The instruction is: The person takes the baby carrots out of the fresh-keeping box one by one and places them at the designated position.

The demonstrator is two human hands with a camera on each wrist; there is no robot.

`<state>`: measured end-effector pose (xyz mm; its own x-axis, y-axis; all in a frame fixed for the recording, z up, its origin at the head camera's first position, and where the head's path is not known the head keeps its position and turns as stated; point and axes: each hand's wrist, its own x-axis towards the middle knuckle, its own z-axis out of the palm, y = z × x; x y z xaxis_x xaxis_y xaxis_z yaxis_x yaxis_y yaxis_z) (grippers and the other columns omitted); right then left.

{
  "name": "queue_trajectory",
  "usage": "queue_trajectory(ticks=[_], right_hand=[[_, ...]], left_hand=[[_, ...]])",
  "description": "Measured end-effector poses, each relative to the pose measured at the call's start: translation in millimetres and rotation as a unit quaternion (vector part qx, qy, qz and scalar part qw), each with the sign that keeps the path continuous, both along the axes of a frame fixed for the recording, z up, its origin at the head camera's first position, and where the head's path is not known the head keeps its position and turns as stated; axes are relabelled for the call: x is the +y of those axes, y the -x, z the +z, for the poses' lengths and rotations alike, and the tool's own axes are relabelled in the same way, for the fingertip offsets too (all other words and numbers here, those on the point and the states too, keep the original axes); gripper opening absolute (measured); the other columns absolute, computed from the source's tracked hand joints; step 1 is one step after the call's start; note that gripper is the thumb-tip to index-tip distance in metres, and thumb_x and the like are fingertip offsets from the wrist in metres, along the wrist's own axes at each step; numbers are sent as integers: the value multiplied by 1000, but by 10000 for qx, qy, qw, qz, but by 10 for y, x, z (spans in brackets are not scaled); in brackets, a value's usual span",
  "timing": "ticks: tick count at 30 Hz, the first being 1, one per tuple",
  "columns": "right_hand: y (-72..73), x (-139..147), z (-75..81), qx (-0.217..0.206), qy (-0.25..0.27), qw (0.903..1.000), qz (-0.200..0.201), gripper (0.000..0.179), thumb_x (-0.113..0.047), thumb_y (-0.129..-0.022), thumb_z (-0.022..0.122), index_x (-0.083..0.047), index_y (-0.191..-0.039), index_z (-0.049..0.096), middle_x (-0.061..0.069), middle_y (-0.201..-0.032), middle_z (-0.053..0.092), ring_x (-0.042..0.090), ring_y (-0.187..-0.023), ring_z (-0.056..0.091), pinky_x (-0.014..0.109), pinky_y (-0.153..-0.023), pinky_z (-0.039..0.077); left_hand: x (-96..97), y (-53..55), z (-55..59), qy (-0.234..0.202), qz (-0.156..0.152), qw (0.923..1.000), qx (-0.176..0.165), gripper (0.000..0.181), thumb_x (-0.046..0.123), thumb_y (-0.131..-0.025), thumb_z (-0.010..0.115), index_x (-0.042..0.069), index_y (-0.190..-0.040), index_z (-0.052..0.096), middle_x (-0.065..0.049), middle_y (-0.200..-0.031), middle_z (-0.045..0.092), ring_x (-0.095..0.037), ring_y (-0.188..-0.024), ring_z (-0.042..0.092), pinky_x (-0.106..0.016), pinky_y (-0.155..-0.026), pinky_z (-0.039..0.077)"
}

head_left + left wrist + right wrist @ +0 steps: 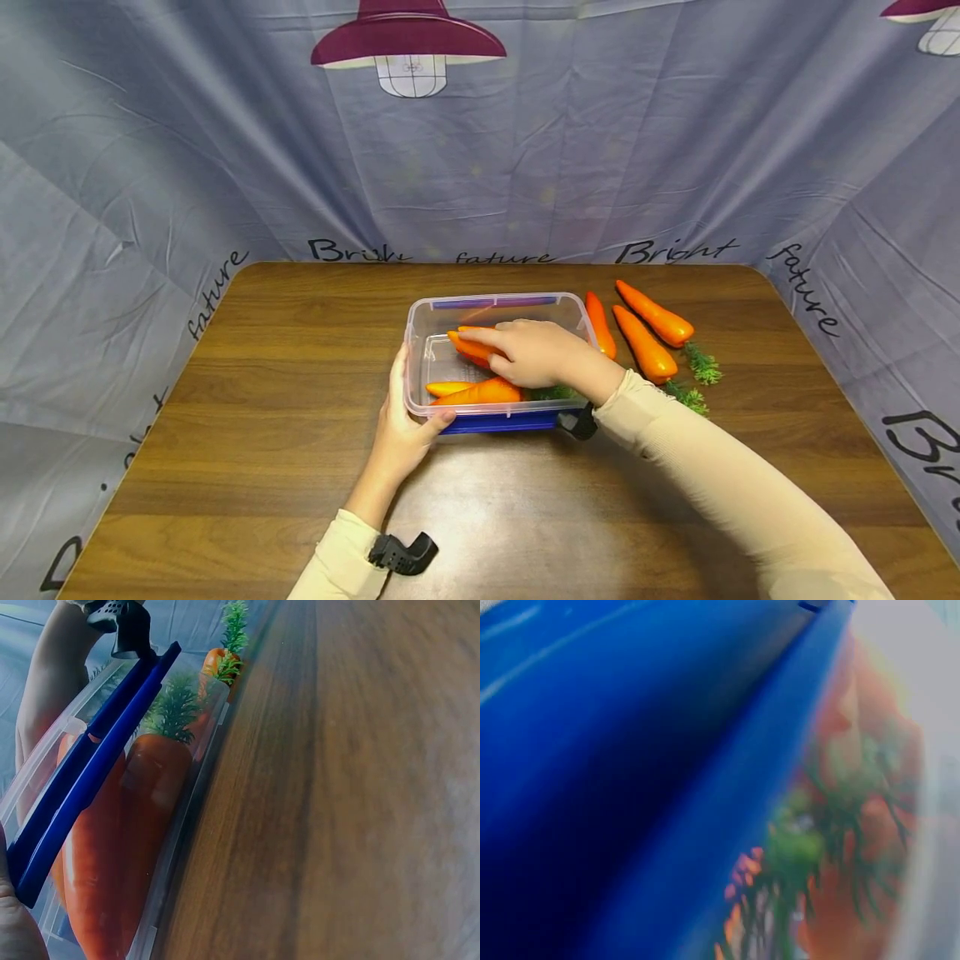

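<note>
A clear plastic food container with blue clip-on latches stands on the table and holds several orange carrots with green leafy tops. My left hand grips its near left corner, thumb at the front latch and fingers along the left side. Reaching in over the right rim, my right hand pinches a carrot between fingers and thumb. In the left wrist view, carrots show through the front wall. The right wrist view is blurred, mostly blue latch and green leaves.
To the right of the container lie a carrot against its side, another carrot and a farther carrot. The wooden table extends left and front. A printed curtain surrounds the back and sides.
</note>
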<state>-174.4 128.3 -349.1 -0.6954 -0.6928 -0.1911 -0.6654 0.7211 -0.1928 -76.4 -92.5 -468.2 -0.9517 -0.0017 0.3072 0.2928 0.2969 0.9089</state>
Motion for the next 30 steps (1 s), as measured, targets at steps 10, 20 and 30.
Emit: queue_trajectory(ticks=[10, 20, 30], right_hand=[[-96, 307, 237, 346, 528, 9980, 57, 57, -28, -102, 45, -37, -156, 29, 3, -139, 60, 24, -118, 61, 46, -97, 50], [-301, 661, 429, 844, 279, 9946, -528, 55, -36, -104, 43, -40, -156, 25, -3, -107, 71, 18, -81, 62, 36, -66, 46], [-456, 1166, 449, 1025, 335, 9881, -1101, 57, -31, -105, 42, -38, -158, 21, 7, -131, 65, 31, -123, 60, 57, -95, 48]], left_hand=[[16, -8, -35, -24, -68, 9999, 76, 107, 65, -79, 72, 31, -160, 10, -11, -162, 29, -33, -144, 39, -54, -115, 30], [8, -6, -16, -233, -230, 9994, 93, 106, 63, -81, 72, 31, -160, 8, -14, -163, 26, -36, -144, 36, -58, -116, 28], [86, -77, 220, -520, -459, 9976, 54, 114, 61, -82, 69, 4, -158, 6, -30, -160, 20, -51, -143, 30, -63, -115, 24]])
